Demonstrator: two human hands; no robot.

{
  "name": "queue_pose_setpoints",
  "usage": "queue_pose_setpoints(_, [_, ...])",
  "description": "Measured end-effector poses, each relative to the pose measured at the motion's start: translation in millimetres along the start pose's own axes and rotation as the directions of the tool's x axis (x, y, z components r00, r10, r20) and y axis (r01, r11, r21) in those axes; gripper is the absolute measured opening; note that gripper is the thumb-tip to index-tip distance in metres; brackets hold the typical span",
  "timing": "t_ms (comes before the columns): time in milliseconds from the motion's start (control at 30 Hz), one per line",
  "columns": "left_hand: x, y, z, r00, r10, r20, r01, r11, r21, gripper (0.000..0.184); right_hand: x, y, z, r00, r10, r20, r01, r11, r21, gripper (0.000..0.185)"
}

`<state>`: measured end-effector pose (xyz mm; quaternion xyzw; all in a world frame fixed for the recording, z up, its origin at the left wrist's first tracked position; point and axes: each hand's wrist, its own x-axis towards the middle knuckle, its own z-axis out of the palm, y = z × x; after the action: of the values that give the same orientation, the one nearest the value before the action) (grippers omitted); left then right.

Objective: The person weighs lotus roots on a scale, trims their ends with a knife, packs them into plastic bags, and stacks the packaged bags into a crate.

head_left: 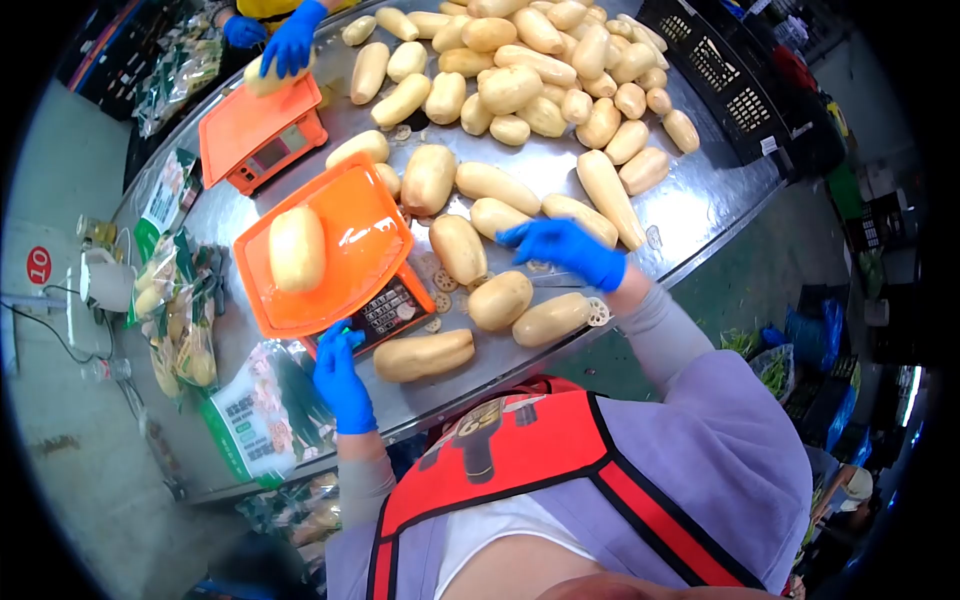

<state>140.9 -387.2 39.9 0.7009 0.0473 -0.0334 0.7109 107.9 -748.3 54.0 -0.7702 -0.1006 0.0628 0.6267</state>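
A pale lotus root piece [297,249] lies on the orange tray [365,235] of the near scale. My left hand [343,383], in a blue glove, is at the front edge of this scale, beside its keypad [388,308]; its fingers are bunched round something small and green that I cannot make out. My right hand [568,250], also gloved in blue, hovers over the lotus root pieces with its fingers apart and nothing in them. Below it lie a rounded piece [500,300] and a longer piece [552,320] with a cut slice at its end.
A large heap of lotus roots [510,88] covers the back of the metal table [715,215]. A co-worker's gloved hand [290,42] rests on a root on a second orange scale [258,130]. Printed bags [262,412] lie at the left; a black crate [715,80] stands back right.
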Motion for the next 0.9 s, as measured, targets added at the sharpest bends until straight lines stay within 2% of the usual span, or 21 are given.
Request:
queue_pose_setpoints(33, [-2, -1, -5, 1.0, 0.0, -0.007, 0.0, 1.0, -0.002, 0.022, 7, -30, -13, 0.957, 0.242, -0.156, -0.21, 0.957, 0.2, 0.024])
queue_pose_setpoints(67, [-4, -3, -12, 1.0, -0.004, -0.031, 0.006, 0.999, 0.038, 0.022, 11, -20, -35, 0.963, 0.078, -0.259, -0.118, 0.983, -0.14, 0.022])
queue_pose_setpoints(100, [-6, -5, -23, 0.998, -0.009, -0.056, 0.013, 0.997, 0.08, 0.022, 22, -5, -51, 0.953, -0.105, -0.283, -0.03, 0.9, -0.435, 0.031])
queue_pose_setpoints(133, [-5, -24, -42, 0.998, 0.066, -0.018, -0.063, 0.991, 0.119, 0.031, 33, 9, -68, 0.909, -0.291, -0.297, -0.019, 0.685, -0.729, 0.042])
queue_pose_setpoints(167, [-8, -27, -47, 0.998, 0.064, -0.027, -0.061, 0.991, 0.12, 0.031, 43, 24, -84, 0.835, -0.46, -0.301, -0.09, 0.426, -0.9, 0.054])
queue_pose_setpoints(200, [-8, -29, -49, 0.982, 0.172, -0.078, -0.154, 0.97, 0.189, 0.038, 57, 30, -94, 0.867, -0.327, -0.377, -0.189, 0.483, -0.855, 0.072])
queue_pose_setpoints(233, [-11, -30, -53, 0.954, 0.274, -0.119, -0.235, 0.935, 0.267, 0.046, 72, 36, -103, 0.871, -0.322, -0.37, -0.199, 0.457, -0.867, 0.084])
queue_pose_setpoints(267, [-14, -24, -58, 0.961, 0.247, -0.124, -0.196, 0.926, 0.323, 0.056, 88, 41, -109, 0.879, -0.329, -0.346, -0.191, 0.423, -0.886, 0.083])
queue_pose_setpoints(300, [-16, -28, -66, 0.96, 0.244, -0.134, -0.191, 0.927, 0.323, 0.056, 104, 41, -113, 0.885, -0.336, -0.321, -0.181, 0.387, -0.904, 0.083])
queue_pose_setpoints(333, [-17, -34, -79, 0.934, 0.298, -0.195, -0.197, 0.889, 0.414, 0.055, 119, 43, -117, 0.89, -0.334, -0.311, -0.172, 0.387, -0.906, 0.083])
queue_pose_setpoints(400, [-19, -44, -113, 0.881, 0.388, -0.271, -0.131, 0.749, 0.649, 0.054, 148, 47, -124, 0.932, -0.303, -0.201, -0.159, 0.157, -0.975, 0.081])
queue_pose_setpoints(433, [-21, -41, -120, 0.835, 0.44, -0.332, -0.091, 0.704, 0.704, 0.052, 161, 54, -130, 0.934, -0.302, -0.19, -0.147, 0.158, -0.976, 0.081])
queue_pose_setpoints(500, [-26, -56, -160, 0.827, 0.458, -0.327, 0.011, 0.568, 0.823, 0.055, 180, 75, -140, 0.957, -0.272, -0.098, -0.149, -0.176, -0.973, 0.079])
queue_pose_setpoints(533, [-30, -57, -170, 0.817, 0.483, -0.314, 0.09, 0.431, 0.898, 0.051, 184, 79, -144, 0.957, -0.28, -0.083, -0.14, -0.19, -0.972, 0.074])
queue_pose_setpoints(567, [-33, -62, -181, 0.816, 0.48, -0.322, 0.099, 0.432, 0.896, 0.051, 187, 82, -150, 0.958, -0.278, -0.074, -0.13, -0.189, -0.973, 0.074])
queue_pose_setpoints(633, [-41, -78, -198, 0.904, 0.29, -0.313, 0.173, 0.42, 0.891, 0.045, 190, 71, -156, 0.99, -0.115, -0.085, -0.083, 0.015, -0.996, 0.073])
queue_pose_setpoints(667, [-43, -90, -196, 0.895, 0.332, -0.297, 0.136, 0.43, 0.892, 0.041, 182, 64, -154, 0.98, -0.188, -0.065, -0.058, 0.044, -0.997, 0.075])
queue_pose_setpoints(700, [-45, -92, -196, 0.895, 0.327, -0.302, 0.144, 0.43, 0.891, 0.041, 172, 57, -148, 0.981, -0.184, -0.058, -0.051, 0.045, -0.998, 0.075])
queue_pose_setpoints(767, [-46, -97, -192, 0.873, 0.43, -0.229, 0.097, 0.307, 0.947, 0.039, 147, 45, -136, 0.973, -0.152, -0.176, -0.129, 0.275, -0.953, 0.082])
queue_pose_setpoints(833, [-45, -96, -189, 0.871, 0.435, -0.23, 0.1, 0.301, 0.948, 0.039, 117, 44, -120, 0.979, -0.027, -0.2, -0.177, 0.363, -0.915, 0.091])
queue_pose_setpoints(900, [-44, -95, -186, 0.869, 0.442, -0.224, 0.096, 0.293, 0.951, 0.038, 94, 56, -108, 0.96, 0.123, -0.252, -0.28, 0.38, -0.882, 0.091])
